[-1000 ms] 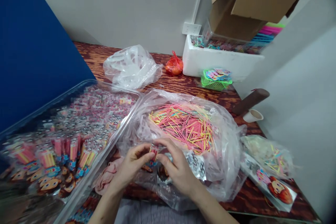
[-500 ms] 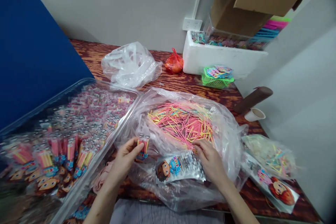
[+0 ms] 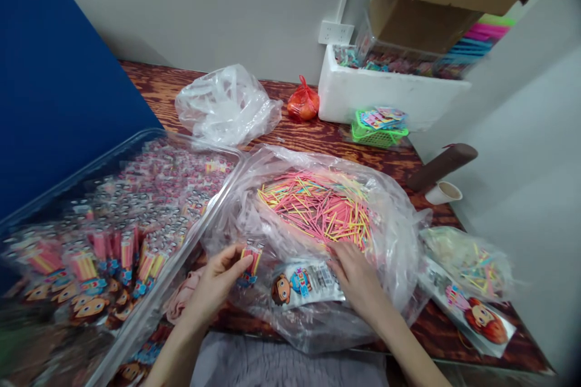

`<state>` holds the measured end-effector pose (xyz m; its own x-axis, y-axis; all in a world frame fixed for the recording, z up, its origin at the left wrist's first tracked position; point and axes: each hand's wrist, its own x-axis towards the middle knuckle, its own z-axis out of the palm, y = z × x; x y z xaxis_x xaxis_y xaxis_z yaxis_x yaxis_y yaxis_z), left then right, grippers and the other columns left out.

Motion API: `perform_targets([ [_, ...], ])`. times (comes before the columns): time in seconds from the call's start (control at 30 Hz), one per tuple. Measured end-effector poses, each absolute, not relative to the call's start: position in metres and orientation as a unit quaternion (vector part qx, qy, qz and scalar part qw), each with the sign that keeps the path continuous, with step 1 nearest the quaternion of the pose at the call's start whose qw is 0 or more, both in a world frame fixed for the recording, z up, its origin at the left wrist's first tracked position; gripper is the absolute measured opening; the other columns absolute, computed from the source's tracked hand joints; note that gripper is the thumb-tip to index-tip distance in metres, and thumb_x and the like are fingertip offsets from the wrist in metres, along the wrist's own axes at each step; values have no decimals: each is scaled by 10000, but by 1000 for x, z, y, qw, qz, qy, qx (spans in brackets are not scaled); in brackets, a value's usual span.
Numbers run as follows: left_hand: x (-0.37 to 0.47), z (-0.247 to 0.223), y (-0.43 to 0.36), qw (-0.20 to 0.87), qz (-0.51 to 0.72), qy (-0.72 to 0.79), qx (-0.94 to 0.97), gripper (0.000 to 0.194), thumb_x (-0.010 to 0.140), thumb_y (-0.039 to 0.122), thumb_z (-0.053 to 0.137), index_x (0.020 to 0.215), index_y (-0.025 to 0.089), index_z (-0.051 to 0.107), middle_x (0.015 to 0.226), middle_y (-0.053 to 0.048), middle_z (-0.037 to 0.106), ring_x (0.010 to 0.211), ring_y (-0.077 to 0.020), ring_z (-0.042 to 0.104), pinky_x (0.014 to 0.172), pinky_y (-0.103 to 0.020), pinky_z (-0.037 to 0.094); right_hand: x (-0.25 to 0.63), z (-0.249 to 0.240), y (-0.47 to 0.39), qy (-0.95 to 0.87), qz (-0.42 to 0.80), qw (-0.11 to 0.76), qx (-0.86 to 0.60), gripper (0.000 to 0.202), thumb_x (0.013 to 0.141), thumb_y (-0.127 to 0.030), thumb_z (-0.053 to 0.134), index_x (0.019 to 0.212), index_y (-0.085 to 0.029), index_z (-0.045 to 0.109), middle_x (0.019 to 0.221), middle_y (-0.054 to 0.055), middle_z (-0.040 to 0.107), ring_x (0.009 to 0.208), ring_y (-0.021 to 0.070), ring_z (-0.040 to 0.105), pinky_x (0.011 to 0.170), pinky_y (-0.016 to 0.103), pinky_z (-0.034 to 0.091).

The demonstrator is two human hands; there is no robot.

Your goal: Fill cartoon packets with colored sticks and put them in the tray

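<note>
My left hand (image 3: 224, 272) pinches a small clear packet (image 3: 251, 261) of pink and yellow sticks upright, thumb across its front. At the near edge of the stick pile (image 3: 318, 208), my right hand (image 3: 351, 269) has its fingers bent down; whatever its fingertips hold is hidden. The pile lies in an open clear plastic bag (image 3: 390, 224). Just left of my right hand, a silver printed pouch (image 3: 306, 283) with a cartoon figure lies on the bag, partly covered by that hand.
A clear tub (image 3: 227, 184) of filled packets stands at left. Behind are a crumpled bag (image 3: 227, 109), a red bag (image 3: 303, 101), a green basket (image 3: 374, 135) and a white foam box (image 3: 390, 94). At right are a paper cup (image 3: 443, 193) and another printed pouch (image 3: 481, 317).
The view has shifted slightly. My right hand has moved a little left and now covers more of the silver pouch's right end. My left hand still holds the packet.
</note>
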<state>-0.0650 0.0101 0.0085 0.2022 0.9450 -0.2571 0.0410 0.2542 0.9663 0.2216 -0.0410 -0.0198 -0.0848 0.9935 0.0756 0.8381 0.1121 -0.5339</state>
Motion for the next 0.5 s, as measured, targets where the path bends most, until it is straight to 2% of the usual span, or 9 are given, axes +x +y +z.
perform_targets([
  [0.07, -71, 12, 2, 610, 355, 510, 492, 275, 754, 440, 710, 730, 168, 672, 672, -1, 610, 643, -138, 534, 602, -220, 435, 224, -21, -45, -721, 181, 182, -644, 291, 904, -164, 541, 1193, -200, 553, 1090, 113, 629, 1025, 286, 550, 884, 444, 449],
  [0.2, -75, 16, -8, 615, 320, 490, 528, 236, 788, 407, 685, 751, 174, 686, 707, -19, 638, 681, -161, 562, 608, -231, 449, 222, -16, -45, -735, 170, 118, -646, 279, 837, -126, 603, 1109, -188, 590, 1024, 108, 622, 995, 291, 550, 860, 436, 453],
  [0.37, -66, 36, -20, 597, 351, 488, 532, 185, 810, 354, 675, 759, 177, 689, 705, -13, 642, 679, -154, 573, 630, -232, 455, 213, -13, -38, -768, 165, 68, -616, 438, 754, -87, 646, 1170, -208, 582, 1091, 112, 599, 1023, 299, 545, 850, 424, 456],
  [0.5, -79, 78, -41, 594, 412, 486, 491, 159, 778, 323, 705, 876, 198, 716, 786, -36, 690, 707, -184, 626, 667, -282, 509, 220, -27, -33, -788, 158, 40, -594, 320, 740, -153, 672, 1053, -212, 637, 1029, 104, 598, 964, 306, 565, 817, 420, 452],
])
